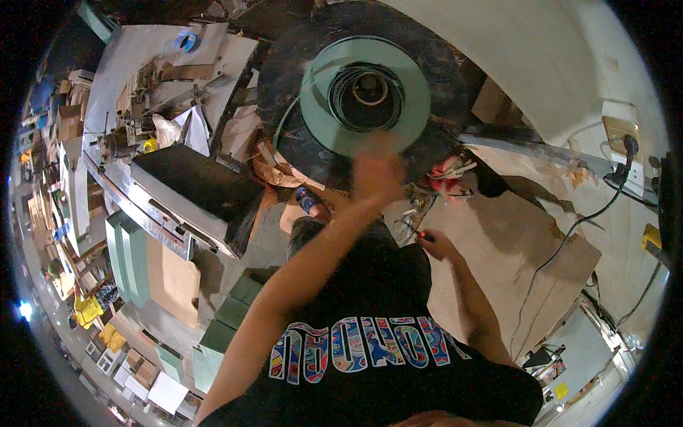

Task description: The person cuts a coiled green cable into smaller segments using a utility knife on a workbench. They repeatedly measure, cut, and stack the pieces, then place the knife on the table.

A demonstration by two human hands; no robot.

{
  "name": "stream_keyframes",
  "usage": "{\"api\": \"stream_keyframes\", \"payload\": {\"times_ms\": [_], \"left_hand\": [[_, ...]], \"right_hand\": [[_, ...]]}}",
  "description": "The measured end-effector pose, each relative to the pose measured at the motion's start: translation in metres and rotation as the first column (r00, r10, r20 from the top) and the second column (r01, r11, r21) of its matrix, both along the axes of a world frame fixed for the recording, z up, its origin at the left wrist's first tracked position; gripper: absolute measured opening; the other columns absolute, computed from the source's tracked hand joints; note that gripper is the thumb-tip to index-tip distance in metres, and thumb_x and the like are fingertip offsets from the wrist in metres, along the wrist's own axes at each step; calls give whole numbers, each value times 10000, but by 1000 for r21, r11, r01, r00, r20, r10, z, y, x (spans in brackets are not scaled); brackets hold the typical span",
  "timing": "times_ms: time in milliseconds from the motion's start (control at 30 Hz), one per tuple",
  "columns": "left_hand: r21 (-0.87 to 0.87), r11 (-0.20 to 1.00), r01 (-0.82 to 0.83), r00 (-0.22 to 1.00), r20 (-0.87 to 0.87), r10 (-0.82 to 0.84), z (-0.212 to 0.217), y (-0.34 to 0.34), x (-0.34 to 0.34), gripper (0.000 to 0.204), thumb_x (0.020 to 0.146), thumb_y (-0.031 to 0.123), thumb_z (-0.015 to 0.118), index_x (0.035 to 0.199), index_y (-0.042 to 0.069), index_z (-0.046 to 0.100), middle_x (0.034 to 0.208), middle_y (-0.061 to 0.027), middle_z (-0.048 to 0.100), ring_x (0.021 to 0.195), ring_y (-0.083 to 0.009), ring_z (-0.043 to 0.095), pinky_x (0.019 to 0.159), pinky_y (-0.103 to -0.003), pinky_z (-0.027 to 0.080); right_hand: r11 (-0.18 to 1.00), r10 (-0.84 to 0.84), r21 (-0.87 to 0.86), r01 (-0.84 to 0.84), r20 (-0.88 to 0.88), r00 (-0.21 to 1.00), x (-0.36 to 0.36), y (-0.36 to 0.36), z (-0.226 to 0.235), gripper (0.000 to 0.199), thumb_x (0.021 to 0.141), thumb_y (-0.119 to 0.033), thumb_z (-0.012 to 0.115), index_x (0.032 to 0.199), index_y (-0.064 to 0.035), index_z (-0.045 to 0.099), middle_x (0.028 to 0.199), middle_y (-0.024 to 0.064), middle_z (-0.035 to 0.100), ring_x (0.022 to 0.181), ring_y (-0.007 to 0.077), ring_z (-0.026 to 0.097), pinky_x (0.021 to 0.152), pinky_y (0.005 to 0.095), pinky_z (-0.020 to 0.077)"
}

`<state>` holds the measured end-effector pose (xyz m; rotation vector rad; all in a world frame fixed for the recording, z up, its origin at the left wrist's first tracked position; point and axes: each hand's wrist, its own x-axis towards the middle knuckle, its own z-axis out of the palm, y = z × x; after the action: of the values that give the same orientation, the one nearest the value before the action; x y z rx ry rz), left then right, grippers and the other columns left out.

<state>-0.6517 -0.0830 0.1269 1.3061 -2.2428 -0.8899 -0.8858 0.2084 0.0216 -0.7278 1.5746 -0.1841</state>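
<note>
A large roll of pale green band (413, 99) lies flat on a dark round disc (455, 92) in front of me. Several loose dark turns (346, 107) are wound around the hollow at its centre. My left hand (377, 174) is over the near edge of the roll, smeared by motion, so its fingers and any grip cannot be made out. Lower and to the right, my right hand (439, 246) is closed around a small tool with a red and black handle (427, 235). The exact kind of tool is not clear.
To the left stands a metal-topped machine table (107, 78) with a blue tape roll (186, 41) and a dark-topped box (206, 185). Brown board (512, 242) leans at the right, near a black cable (569, 235) plugged into a wall socket (626, 142). Green panels (128, 263) stand at lower left.
</note>
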Motion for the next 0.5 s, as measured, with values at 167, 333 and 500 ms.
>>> {"api": "stream_keyframes", "payload": {"times_ms": [167,333,500], "left_hand": [[-249,759,-602,744,170,646,-24,-89,89,542,979,240,719,1455,52,541,1472,-192,560,1397,-412,486,1137,-559,402],[70,746,-663,721,330,609,-47,-127,120,473,1012,357,719,1423,132,652,1441,-116,639,1340,-379,569,1123,-530,446],[61,758,-650,757,143,638,-51,-137,125,404,1015,365,733,1290,70,748,1219,-131,751,1122,-366,701,945,-480,558]], "right_hand": [[783,-320,-590,198,-109,941,-9,-108,20,262,998,-248,758,1108,-19,696,911,114,713,883,217,686,783,398,535],[702,-362,-705,-99,-473,803,19,-283,60,407,996,-316,761,1252,-12,673,1077,165,720,976,349,705,875,440,552],[606,-319,-791,-78,-333,888,62,-397,54,445,1029,-404,708,1259,-25,671,1147,232,728,1053,447,705,910,513,554]]}}
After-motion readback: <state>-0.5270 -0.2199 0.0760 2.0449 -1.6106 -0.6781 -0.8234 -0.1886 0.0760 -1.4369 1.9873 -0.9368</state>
